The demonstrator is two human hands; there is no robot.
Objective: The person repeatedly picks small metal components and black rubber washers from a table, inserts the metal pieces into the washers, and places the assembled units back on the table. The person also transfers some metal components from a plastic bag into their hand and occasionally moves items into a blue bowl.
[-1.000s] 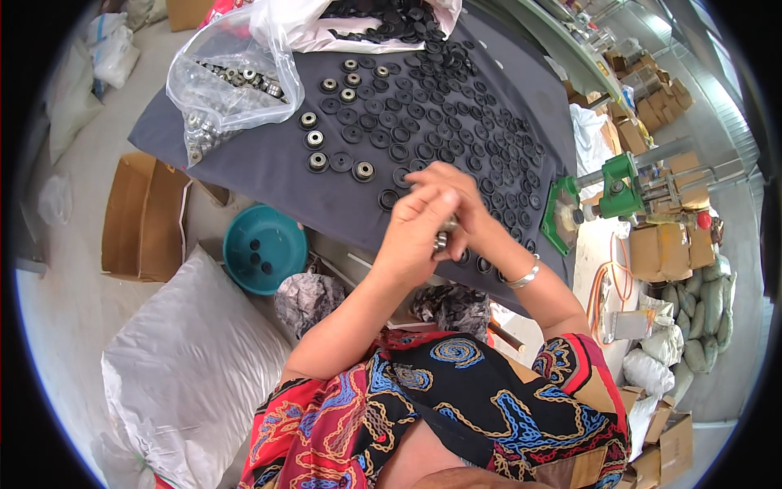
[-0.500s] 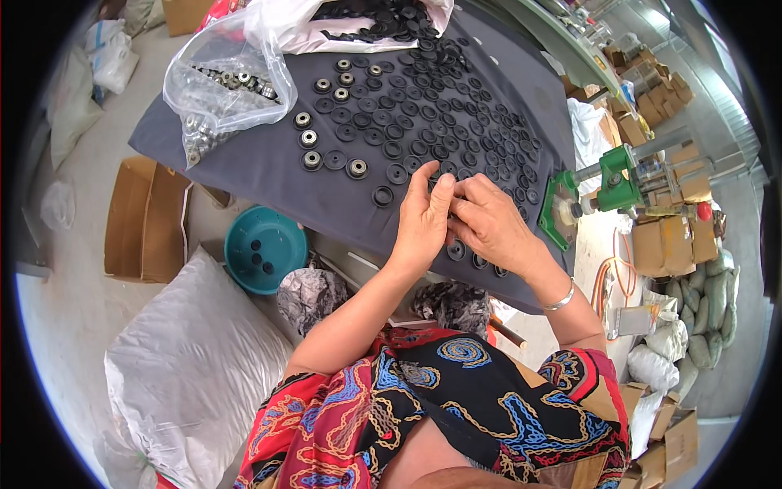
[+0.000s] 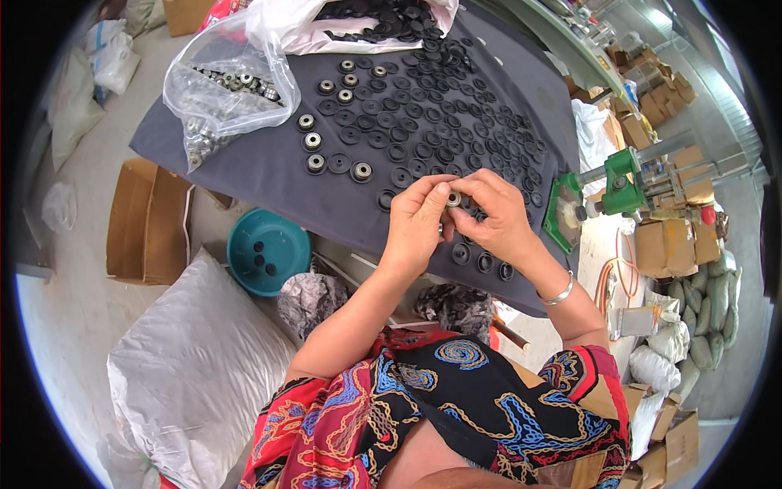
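We hold a small round part (image 3: pixel 453 199) with a metal centre between the fingertips of both hands, just above the near edge of the tabletop (image 3: pixel 269 175), which is covered in dark grey cloth. Our left hand (image 3: pixel 415 220) pinches it from the left and our right hand (image 3: pixel 497 216) closes on it from the right, thumbs and forefingers meeting around it, probably so the piece sits steady while both sides are pressed together. Our fingers cover most of it, so we cannot tell whether it is one piece or two.

Loose black rings (image 3: pixel 456 114) lie spread across the middle and far right of the tabletop, within easy reach. A short group of rings with shiny metal centres (image 3: pixel 334 122) sits apart toward the left, seemingly kept separate from the plain ones. A clear plastic bag (image 3: pixel 224 90) of small metal parts rests at the far left corner, its mouth open toward the cloth. A white bag (image 3: pixel 358 20) at the far edge is cut off by the frame.

Below the near edge, a teal bowl (image 3: pixel 269 248) holds a few black pieces. A green tool (image 3: pixel 611 191) stands off the right edge, its working end too small to make out.
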